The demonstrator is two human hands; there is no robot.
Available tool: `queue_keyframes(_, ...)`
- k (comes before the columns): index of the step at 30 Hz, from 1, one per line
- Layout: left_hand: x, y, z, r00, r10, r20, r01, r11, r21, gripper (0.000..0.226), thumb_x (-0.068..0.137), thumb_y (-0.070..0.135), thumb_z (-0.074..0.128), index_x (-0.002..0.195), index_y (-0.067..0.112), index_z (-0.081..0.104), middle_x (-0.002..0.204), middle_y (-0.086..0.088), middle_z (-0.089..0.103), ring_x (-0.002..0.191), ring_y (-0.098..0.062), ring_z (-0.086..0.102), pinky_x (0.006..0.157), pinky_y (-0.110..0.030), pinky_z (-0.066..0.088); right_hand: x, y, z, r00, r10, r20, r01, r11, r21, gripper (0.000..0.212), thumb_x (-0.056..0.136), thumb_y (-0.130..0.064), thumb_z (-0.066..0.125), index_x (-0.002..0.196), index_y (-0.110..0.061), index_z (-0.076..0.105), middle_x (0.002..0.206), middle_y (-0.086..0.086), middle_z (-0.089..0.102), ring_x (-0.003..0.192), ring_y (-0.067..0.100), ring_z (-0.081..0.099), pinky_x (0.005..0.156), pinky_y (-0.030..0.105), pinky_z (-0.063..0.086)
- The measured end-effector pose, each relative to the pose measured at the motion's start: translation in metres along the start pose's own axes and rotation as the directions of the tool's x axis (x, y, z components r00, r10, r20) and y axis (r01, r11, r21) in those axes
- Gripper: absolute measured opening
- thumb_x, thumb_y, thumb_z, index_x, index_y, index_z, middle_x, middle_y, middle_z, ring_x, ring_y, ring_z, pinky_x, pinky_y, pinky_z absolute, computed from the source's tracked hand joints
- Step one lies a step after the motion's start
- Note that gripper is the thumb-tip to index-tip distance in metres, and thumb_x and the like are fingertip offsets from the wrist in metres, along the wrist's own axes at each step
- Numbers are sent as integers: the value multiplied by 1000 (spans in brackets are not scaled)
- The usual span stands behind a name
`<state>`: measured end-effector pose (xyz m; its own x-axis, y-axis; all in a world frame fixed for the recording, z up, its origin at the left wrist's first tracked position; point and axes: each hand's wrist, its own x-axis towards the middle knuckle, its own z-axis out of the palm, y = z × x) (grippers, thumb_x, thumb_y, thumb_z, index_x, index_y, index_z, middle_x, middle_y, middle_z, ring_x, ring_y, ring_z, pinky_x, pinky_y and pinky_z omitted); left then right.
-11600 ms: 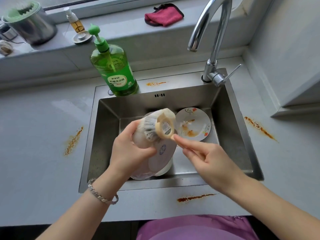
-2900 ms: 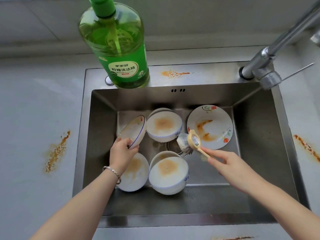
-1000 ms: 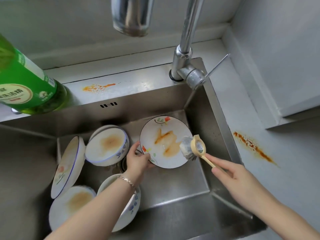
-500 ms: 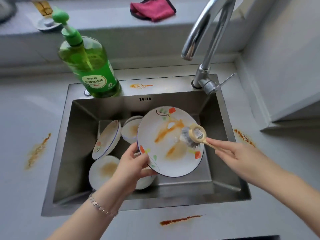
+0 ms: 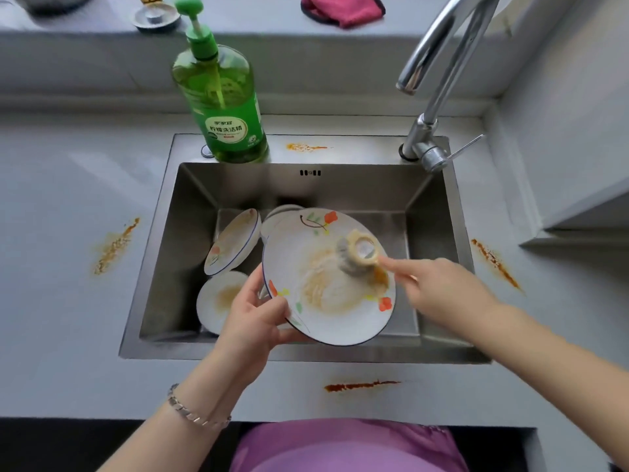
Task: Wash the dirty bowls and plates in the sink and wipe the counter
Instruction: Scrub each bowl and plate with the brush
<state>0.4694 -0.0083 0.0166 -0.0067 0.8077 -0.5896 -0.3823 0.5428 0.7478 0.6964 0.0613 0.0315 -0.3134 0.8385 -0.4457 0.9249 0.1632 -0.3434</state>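
Pinching the plate (image 5: 306, 240) by its near-left rim, the left hand (image 5: 253, 321) has its thumb on the face and its fingers curled underneath. It holds the plate in the air above the sink (image 5: 306, 352), over the dirty bowls (image 5: 221, 298) on the sink floor. That single rim hold is the weak point. The brush (image 5: 357, 255) presses on the plate right of centre, well away from the thumb, so each stroke levers the plate against the pinch. If soap or sauce makes the rim slick, the plate may twist loose and drop onto the bowls, chipping one or both. The sauce under the bristles is smeared and has not lifted, and hard scrubbing could flick it onto the counter. The right hand (image 5: 442, 291) is blurred but seems to pinch the brush handle between thumb and fingertips.

The plate is tilted, face up and toward the person, with its left edge lower in the hand. Being round, it has no true long axis; in this view its oval runs from far to near. The brush lies roughly left to right, with its head at the left pointing down into the plate and its handle running back to the right hand.
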Motion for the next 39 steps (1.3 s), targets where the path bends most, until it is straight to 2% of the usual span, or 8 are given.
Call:
queue_keyframes(5,-2,-2,-2,999,34,-41,-29,993,115,69,81,-17,44,128,33,51,96,-12,70,83,-33,67,59,-46,58,-33,-16,33,986,-138,96,145,987,-70,48,95,-26,34,134,-55,29,82,0,61,66,21,51,53,31,34)
queue_keyframes(8,-3,-3,2,1000,19,-23,-17,996,92,65,69,-8,52,116,37,60,93,-9,71,81,-33,67,59,-49,58,-6,-12,26,996,-84,9,84,982,-168,54,95,-23,36,137,-53,23,91,3,63,80,27,57,60,30,37)
queue_keyframes(11,-2,1,-3,1000,-7,7,7,1000,-1,61,60,-2,49,103,38,64,95,-6,72,81,-32,69,55,-43,56,-12,0,13,1000,-8,-11,6,980,-199,54,96,-21,32,138,-54,23,63,-4,47,61,17,49,50,23,35)
queue_keyframes(16,-2,-6,1,1000,-4,9,5,1000,-19,59,61,-3,48,105,32,65,96,-9,70,80,-30,69,56,-41,56,-31,-32,22,976,-216,-13,217,970,107,45,94,-27,42,127,-58,40,96,-3,69,73,20,57,58,26,38)
queue_keyframes(22,-5,-5,-9,999,-28,39,31,997,-72,66,59,-4,46,113,32,60,100,-6,71,85,-31,69,56,-41,56,-11,-6,3,1000,-6,6,5,994,105,36,97,-29,39,126,-51,48,116,-1,66,90,14,64,78,28,49)
queue_keyframes(27,-8,-10,-4,999,3,33,-3,1000,3,60,63,-1,49,115,26,59,97,-7,71,82,-29,69,56,-42,57,-31,-39,25,974,-223,27,206,936,286,40,94,-27,46,120,-57,48,123,-11,62,106,12,59,89,30,48)
queue_keyframes(33,-7,-7,-11,999,-36,40,38,997,-67,61,65,-8,44,112,26,60,100,-5,71,84,-30,69,55,-41,57,-10,-10,15,1000,1,2,-2,989,148,40,97,-26,39,126,-52,45,111,5,67,93,23,62,82,35,50)
queue_keyframes(39,-7,-10,-3,994,-75,80,75,997,3,57,80,-18,31,112,20,59,96,-10,70,83,-31,69,56,-43,56,-14,-48,27,974,-220,-48,223,921,319,41,94,-22,48,126,-47,49,121,-1,64,109,19,56,92,31,43)
